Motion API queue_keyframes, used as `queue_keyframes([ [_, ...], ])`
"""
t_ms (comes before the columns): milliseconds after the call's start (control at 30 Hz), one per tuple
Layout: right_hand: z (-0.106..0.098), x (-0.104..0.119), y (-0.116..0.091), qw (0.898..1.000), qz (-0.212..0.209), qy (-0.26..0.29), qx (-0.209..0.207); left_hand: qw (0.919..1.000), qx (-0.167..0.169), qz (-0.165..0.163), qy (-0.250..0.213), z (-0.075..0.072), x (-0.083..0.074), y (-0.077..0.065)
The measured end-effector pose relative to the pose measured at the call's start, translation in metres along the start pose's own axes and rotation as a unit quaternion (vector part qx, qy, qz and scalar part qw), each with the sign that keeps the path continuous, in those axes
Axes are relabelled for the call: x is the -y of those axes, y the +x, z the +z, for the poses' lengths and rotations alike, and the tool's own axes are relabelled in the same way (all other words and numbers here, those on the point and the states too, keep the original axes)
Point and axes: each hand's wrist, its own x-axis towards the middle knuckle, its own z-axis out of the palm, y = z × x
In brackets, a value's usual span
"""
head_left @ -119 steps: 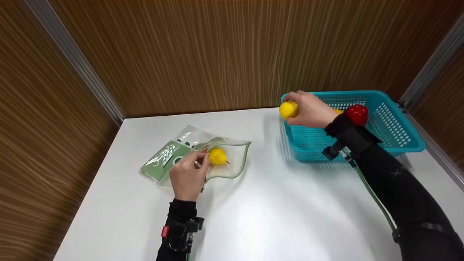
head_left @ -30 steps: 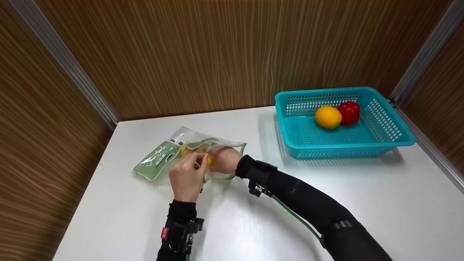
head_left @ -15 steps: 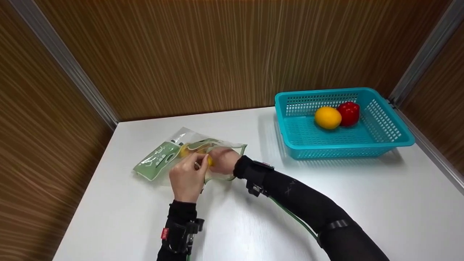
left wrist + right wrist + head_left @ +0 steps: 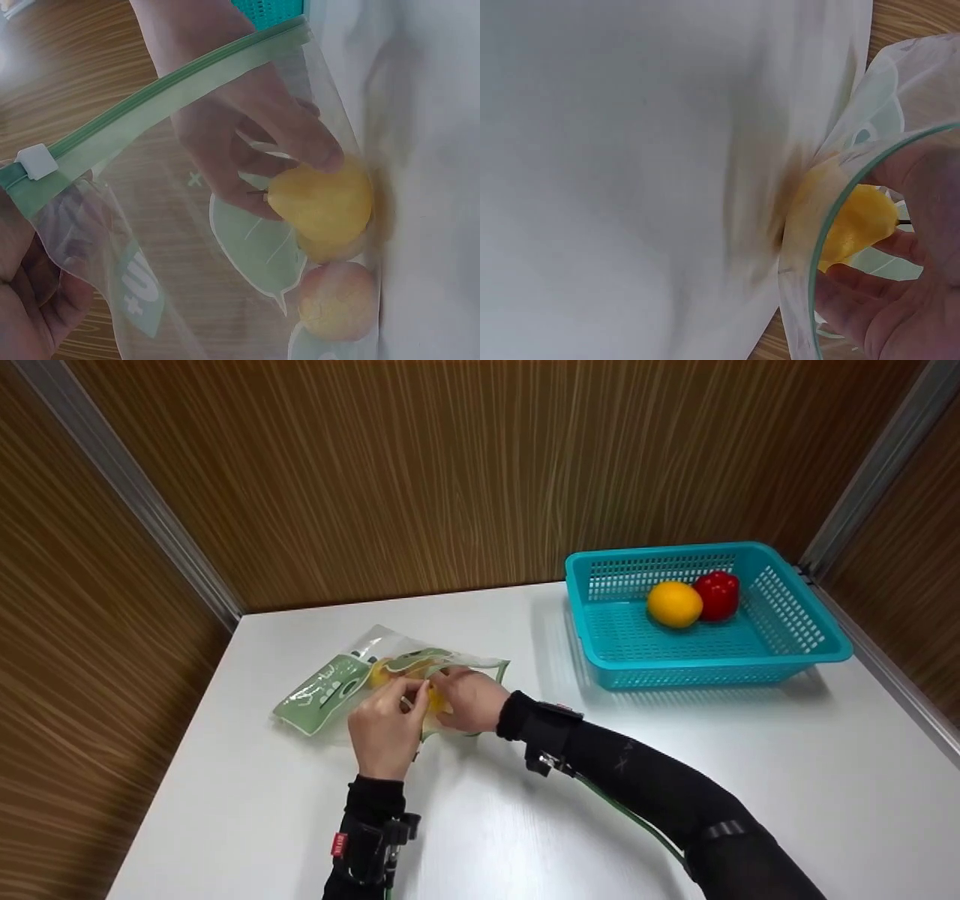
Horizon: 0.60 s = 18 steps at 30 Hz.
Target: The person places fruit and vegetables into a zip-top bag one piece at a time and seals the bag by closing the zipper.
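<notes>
A clear zip bag point(image 4: 322, 701) with green print lies on the white table, its mouth facing right. At that mouth's near edge, my left hand point(image 4: 386, 731) pinches the plastic. My right hand point(image 4: 472, 701) reaches inside, its thumb and fingers curled round a yellow pear point(image 4: 322, 202). In the left wrist view the pear's stem points back toward the palm. Another yellow fruit point(image 4: 330, 247) shows partly behind the pear, and a round pinkish-yellow fruit point(image 4: 339, 300) lies deeper in the bag. The white slider point(image 4: 36, 161) sits at one end of the green zip strip.
A turquoise plastic basket point(image 4: 720, 664) stands at the back right. In it are a yellow-orange fruit point(image 4: 675, 604) and a glossy red fruit point(image 4: 718, 595), side by side. A wood-grain panel point(image 4: 405, 480) rises behind the table.
Four seconds ago my right hand held a yellow fruit above the basket; it has since moved left into the bag. Over the last half second it has drawn back slightly rightward. My left hand stays put.
</notes>
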Motion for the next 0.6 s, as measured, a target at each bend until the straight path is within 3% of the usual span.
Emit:
queue_keyframes([
  [433,-0.025,-0.002,-0.041,0.997,0.043,0.057,0.008,0.9999,0.006,-0.007,-0.007,-0.001,-0.001,0.0],
  [600,-0.038,-0.004,-0.062,0.996,0.047,0.072,-0.015,1.0,-0.001,-0.003,-0.007,-0.002,-0.001,0.001],
])
